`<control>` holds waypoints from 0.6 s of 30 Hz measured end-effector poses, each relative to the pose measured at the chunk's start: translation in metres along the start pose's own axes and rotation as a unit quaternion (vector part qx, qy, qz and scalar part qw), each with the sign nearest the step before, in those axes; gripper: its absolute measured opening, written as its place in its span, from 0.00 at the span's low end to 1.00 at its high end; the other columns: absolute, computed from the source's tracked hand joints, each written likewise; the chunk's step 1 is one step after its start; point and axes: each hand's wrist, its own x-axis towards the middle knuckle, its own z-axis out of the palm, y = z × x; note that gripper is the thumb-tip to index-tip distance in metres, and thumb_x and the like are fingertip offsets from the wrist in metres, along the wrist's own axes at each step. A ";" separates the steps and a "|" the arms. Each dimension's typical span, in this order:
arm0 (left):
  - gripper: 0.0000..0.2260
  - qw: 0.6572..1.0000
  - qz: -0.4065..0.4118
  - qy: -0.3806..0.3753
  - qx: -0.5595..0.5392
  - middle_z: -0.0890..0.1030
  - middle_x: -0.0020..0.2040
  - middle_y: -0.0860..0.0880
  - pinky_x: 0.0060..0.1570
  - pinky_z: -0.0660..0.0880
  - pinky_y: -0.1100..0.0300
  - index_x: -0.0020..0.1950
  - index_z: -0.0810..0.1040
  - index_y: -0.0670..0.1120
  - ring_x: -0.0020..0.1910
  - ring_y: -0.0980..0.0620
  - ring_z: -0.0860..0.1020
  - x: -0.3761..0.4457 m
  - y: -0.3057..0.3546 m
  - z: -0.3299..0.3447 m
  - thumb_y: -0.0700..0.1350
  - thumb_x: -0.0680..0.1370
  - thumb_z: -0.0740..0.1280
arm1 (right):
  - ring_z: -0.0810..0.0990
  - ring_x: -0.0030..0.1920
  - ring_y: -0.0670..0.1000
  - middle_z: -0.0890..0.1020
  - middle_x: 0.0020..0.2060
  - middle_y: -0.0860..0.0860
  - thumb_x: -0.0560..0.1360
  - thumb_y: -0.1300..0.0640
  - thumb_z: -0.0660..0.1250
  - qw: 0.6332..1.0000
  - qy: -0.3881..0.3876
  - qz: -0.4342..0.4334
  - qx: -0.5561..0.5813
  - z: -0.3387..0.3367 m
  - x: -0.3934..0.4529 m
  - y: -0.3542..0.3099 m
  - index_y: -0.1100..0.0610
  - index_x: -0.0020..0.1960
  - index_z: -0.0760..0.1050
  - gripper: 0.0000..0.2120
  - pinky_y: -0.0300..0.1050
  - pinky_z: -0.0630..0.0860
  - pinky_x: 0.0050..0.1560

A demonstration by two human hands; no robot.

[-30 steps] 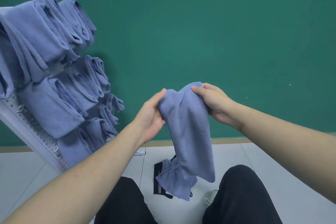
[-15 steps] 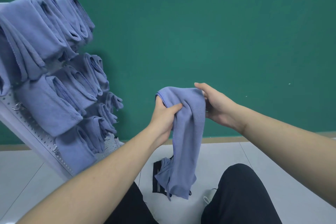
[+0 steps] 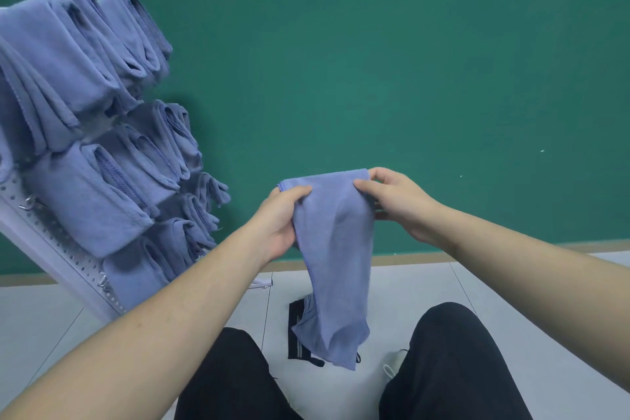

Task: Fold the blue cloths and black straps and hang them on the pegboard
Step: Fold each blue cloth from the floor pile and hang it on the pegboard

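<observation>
We see both hands raised in front of the green wall (image 3: 409,61), each gripping the top edge of one blue cloth (image 3: 335,249). Left hand (image 3: 281,218): thumb on the near face, fingers curled behind, pinching the upper-left corner. Right hand (image 3: 395,201): thumb and fingers pinch the upper-right corner; lower fingers curl behind the fabric. Top edge runs approx. level between the two hands. The rest of the cloth hangs down in a narrowing strip w/ a soft vertical crease, its bottom end dangling above the floor (image 3: 511,283) between our knees.

Behind the hanging end, on the floor, lies a black strap (image 3: 297,334) w/ pale stripes, partly hidden by the cloth. Our black trousers (image 3: 453,368) fill the lower frame either side of it. A small white item near the right knee is too unclear to identify.

At left, the white pegboard (image 3: 51,242) leans at an angle; its perforated edge and a few metal hooks (image 3: 29,204) show. Folded cloths (image 3: 88,194) hang on it in approx. three rows, packed close and overlapping, well apart from the hands. A tan skirting strip (image 3: 511,249) runs along the wall base.
</observation>
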 end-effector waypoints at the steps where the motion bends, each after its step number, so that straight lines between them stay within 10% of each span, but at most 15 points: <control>1: 0.10 0.999 -0.024 -0.011 0.028 0.84 0.46 0.50 0.39 0.77 0.55 0.61 0.76 0.51 0.40 0.50 0.82 -0.001 -0.001 -0.002 0.48 0.80 0.66 | 0.81 0.43 0.49 0.85 0.46 0.51 0.80 0.52 0.65 1.000 0.013 0.000 -0.001 0.001 0.001 0.000 0.57 0.53 0.77 0.08 0.52 0.81 0.54; 6: 0.06 0.994 -0.054 -0.084 0.041 0.84 0.46 0.54 0.58 0.77 0.49 0.54 0.80 0.53 0.45 0.51 0.82 -0.002 -0.019 -0.007 0.48 0.79 0.68 | 0.80 0.41 0.50 0.85 0.47 0.52 0.82 0.49 0.63 0.998 0.056 -0.003 -0.044 0.001 0.007 -0.001 0.52 0.54 0.76 0.07 0.47 0.77 0.44; 10: 0.17 1.000 0.002 -0.027 -0.004 0.82 0.54 0.52 0.51 0.77 0.52 0.66 0.72 0.55 0.44 0.51 0.82 0.003 -0.025 -0.004 0.43 0.79 0.70 | 0.73 0.39 0.51 0.79 0.40 0.52 0.81 0.48 0.62 0.994 0.064 0.032 -0.085 -0.004 0.009 -0.001 0.54 0.47 0.74 0.10 0.46 0.70 0.41; 14: 0.17 0.999 0.031 -0.015 -0.027 0.85 0.40 0.51 0.44 0.79 0.54 0.66 0.74 0.58 0.39 0.51 0.81 0.006 -0.021 0.001 0.41 0.80 0.69 | 0.60 0.31 0.51 0.63 0.30 0.49 0.80 0.53 0.64 0.996 0.037 0.075 -0.032 -0.008 0.010 -0.001 0.49 0.32 0.60 0.20 0.42 0.61 0.32; 18: 0.12 0.999 0.024 -0.028 -0.013 0.84 0.39 0.48 0.35 0.78 0.59 0.61 0.78 0.50 0.34 0.54 0.81 0.006 -0.015 0.003 0.37 0.80 0.67 | 0.72 0.38 0.52 0.73 0.37 0.50 0.76 0.60 0.67 0.993 0.000 0.109 0.034 -0.012 0.004 -0.004 0.52 0.46 0.73 0.05 0.47 0.74 0.44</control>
